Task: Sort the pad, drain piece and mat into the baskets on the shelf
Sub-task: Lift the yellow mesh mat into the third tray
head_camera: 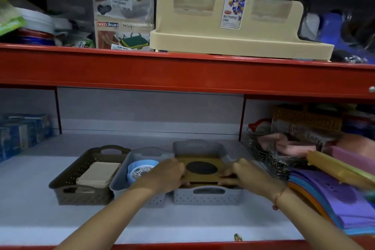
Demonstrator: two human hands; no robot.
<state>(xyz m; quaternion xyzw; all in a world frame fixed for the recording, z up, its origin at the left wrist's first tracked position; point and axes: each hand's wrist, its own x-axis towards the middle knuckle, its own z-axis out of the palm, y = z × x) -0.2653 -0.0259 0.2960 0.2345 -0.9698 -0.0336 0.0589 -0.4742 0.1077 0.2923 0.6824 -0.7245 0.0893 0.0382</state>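
Note:
Three baskets stand in a row on the white lower shelf. A beige pad (99,173) lies in the brown basket (67,193) on the left. The light blue round drain piece (140,169) sits in the middle grey basket (121,186). In the right grey basket (207,196) lies a mustard-coloured mat (199,168) with a dark round patch. My left hand (166,174) grips the mat's left edge and my right hand (243,174) grips its right edge, both inside that basket.
A stack of purple, blue and orange foam sheets (332,203) and a wire basket of pink cloths (284,146) crowd the right side. Blue boxes (22,134) stand at the left. The red shelf beam (182,73) runs overhead, carrying a beige stand (233,26).

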